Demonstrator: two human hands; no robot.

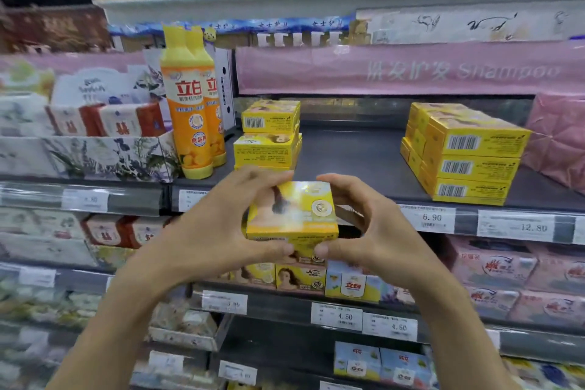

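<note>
I hold a small stack of yellow soap boxes (291,215) in front of a dark store shelf (361,155). My left hand (218,228) grips the stack's left side, fingers over the top edge and thumb underneath. My right hand (370,231) grips the right side the same way. The top box shows a printed picture and a round gold seal. Behind my left hand stands a stack of the same yellow boxes (269,133). A larger block of them (462,152) sits at the shelf's right.
Two orange dish-soap bottles (190,104) stand left of the nearer stack. Pink packs (560,139) fill the shelf's far right. White floral cartons (95,142) lie to the left. Price tags (430,218) line the shelf edge; lower shelves carry more boxed soaps (351,285).
</note>
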